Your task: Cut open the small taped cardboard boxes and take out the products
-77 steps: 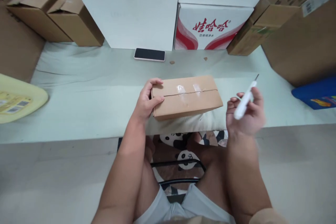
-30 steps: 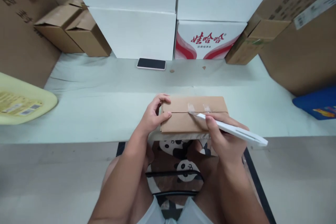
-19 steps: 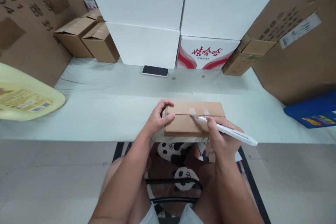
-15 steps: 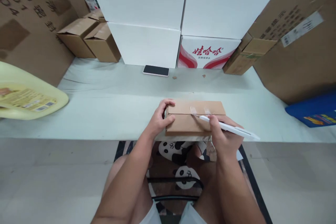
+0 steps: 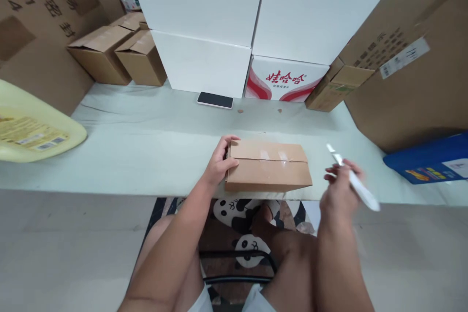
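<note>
A small brown cardboard box (image 5: pixel 268 173) lies flat near the table's front edge, with short strips of clear tape (image 5: pixel 282 155) across the seam on its top. My left hand (image 5: pixel 221 160) grips the box's left end, fingers behind it and thumb on top. To the right of the box, apart from it, my right hand (image 5: pixel 340 187) is closed around a white utility knife (image 5: pixel 360 187). The knife points away from me to the upper left and is slightly blurred, so its blade is hard to make out.
Behind the box lie a phone (image 5: pixel 215 100) and small cardboard scraps. White cartons (image 5: pixel 203 66) stand at the back. Small brown boxes (image 5: pixel 142 61) and a yellow jug (image 5: pixel 40 126) are on the left; a blue container (image 5: pixel 427 161) and a large carton (image 5: pixel 409 83) stand on the right.
My right hand has lifted the utility knife off the box's taped seam and moved it to the right. The left hand keeps its hold on the box.
</note>
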{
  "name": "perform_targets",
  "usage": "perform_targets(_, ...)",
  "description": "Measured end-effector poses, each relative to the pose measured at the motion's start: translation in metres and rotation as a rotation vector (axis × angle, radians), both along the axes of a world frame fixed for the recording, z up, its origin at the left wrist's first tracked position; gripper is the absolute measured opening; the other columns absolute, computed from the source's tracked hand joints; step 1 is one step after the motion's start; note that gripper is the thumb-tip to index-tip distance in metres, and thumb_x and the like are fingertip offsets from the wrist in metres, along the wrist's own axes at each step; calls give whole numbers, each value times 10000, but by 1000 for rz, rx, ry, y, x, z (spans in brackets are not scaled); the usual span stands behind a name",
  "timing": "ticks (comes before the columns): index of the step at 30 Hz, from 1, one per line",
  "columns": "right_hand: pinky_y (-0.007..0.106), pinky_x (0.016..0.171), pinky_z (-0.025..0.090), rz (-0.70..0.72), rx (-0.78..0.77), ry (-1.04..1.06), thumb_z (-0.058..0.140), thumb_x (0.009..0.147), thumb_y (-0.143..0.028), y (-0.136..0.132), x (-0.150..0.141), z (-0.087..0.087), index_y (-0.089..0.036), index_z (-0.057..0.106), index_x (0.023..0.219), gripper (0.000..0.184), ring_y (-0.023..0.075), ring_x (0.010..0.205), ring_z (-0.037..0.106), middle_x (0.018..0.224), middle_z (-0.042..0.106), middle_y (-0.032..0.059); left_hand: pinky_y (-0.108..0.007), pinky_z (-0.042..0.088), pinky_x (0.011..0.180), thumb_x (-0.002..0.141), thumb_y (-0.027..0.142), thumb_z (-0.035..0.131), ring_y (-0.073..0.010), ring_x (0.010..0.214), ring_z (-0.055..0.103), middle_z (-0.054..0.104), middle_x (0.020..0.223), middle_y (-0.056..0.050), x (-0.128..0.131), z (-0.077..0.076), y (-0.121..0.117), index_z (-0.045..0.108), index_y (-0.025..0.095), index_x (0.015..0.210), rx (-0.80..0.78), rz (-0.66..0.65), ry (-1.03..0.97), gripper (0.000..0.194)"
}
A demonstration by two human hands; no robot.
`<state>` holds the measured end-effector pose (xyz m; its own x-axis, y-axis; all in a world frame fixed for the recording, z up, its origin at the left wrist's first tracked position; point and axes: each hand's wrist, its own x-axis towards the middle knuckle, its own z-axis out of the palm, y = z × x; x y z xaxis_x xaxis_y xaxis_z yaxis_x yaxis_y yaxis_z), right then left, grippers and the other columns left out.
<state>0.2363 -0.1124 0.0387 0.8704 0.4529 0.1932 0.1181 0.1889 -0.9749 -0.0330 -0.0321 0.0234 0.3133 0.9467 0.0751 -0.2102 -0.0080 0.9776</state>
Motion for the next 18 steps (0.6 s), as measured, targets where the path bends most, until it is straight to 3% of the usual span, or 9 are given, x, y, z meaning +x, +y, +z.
perform_targets(2,201,547,434,83,-67,139,724,732,-476,5,7,-11,-201,602,990,397,86,642,601,790,625,-32,-307,463,734,600,285,639,-204,872,518,560,1004,-25,1,3,1,518,263,1149,-21,15,-51,563)
perform_targets(5,205,552,433,104,42,232,741,713,-477,3,1,-11,-205,580,967,406,74,591,564,727,579,-61,-291,463,716,602,276,649,-192,857,537,574,983,-18,2,5,1,537,263,1118,-9,41,-116,529)
perform_targets(9,234,531,413,151,243,42,651,824,-499,-9,-14,9,-211,567,857,302,87,516,490,607,453,-80,-280,473,714,651,305,697,-172,836,565,593,972,-11,1,2,2,562,260,1115,40,60,-116,486)
perform_targets(11,249,557,424,75,235,-86,608,869,-517,-12,-13,12,-216,575,898,304,103,557,525,670,501,-57,-277,485,736,666,322,729,-166,859,585,600,980,-10,0,0,4,569,254,1081,48,119,-100,450)
perform_targets(14,281,666,461,-20,-74,-293,597,882,-503,-1,1,-7,-211,613,1007,317,148,725,601,835,618,1,-312,513,843,685,358,774,-183,965,616,610,998,-18,-1,-2,7,550,233,890,74,263,-57,328)
perform_targets(18,353,807,475,185,-508,-567,623,797,-463,26,28,-50,-193,674,1028,359,211,873,598,966,689,73,-402,496,1017,779,438,738,-241,1129,627,627,1019,-57,-1,-2,9,447,196,605,127,339,-16,417)
